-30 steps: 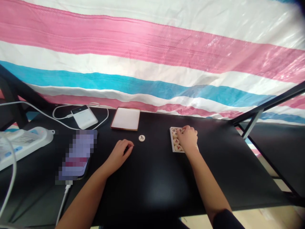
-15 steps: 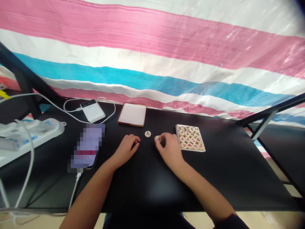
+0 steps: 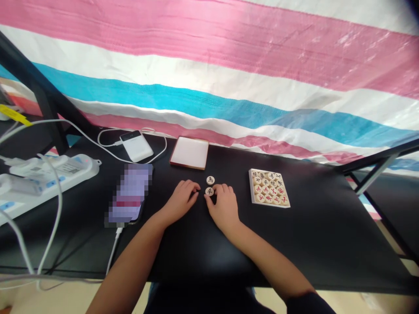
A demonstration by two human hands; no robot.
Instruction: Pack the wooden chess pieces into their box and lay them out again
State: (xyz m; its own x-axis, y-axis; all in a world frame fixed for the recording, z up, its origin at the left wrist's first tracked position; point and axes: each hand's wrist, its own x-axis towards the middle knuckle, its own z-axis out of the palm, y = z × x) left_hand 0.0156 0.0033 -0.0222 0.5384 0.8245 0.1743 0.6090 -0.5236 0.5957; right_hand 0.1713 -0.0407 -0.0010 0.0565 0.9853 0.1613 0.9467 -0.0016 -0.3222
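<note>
Round cream wooden xiangqi disc point(image 3: 209, 191) sits on the black counter point(image 3: 314, 235), right hand point(image 3: 223, 207) curled against it, can't tell if it's gripping. Left hand point(image 3: 181, 201) loosely curled, empty. Looks light, stiff, slightly slick; I'd pinch the rim.

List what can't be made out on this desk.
Head view:
Phone screen: pixelated out.
Xiangqi pieces in the wooden tray: characters too small to read.
Left hand and right hand: fingers and backs hide anything held.
Power strip: cut off by the left edge.
</note>
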